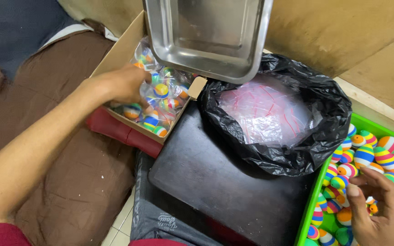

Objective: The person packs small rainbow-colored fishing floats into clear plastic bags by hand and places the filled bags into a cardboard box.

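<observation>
Left hand (126, 84) on bagged balls (160, 98)

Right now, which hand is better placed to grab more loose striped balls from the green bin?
The right hand: it rests open over the striped balls in the green bin. The left hand is across at the cardboard box, on a clear bag of balls.

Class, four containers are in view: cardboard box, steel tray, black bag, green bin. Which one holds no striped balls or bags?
The steel tray: its inside is bare metal.

clear bag of striped balls (160, 98) in box; loose striped balls (370, 157) fill green crate.
</observation>
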